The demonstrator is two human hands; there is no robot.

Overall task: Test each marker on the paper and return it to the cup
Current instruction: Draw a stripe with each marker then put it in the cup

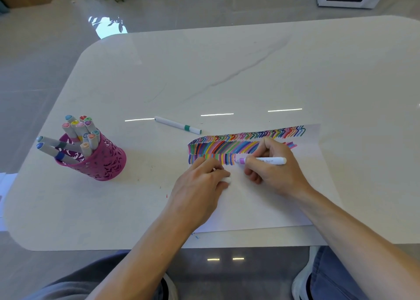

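Paper (261, 204) lies on white table (204, 72) above grey floor (45, 50).

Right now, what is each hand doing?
Left hand: rests on the paper, curled round a small white thing, maybe a cap.
Right hand: grips the purple marker.

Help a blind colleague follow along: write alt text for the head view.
The right hand presses a purple marker to stripe-covered paper while the left hand rests on the sheet, holding a white cap. A pink cup of markers stands left; a green marker lies beyond.
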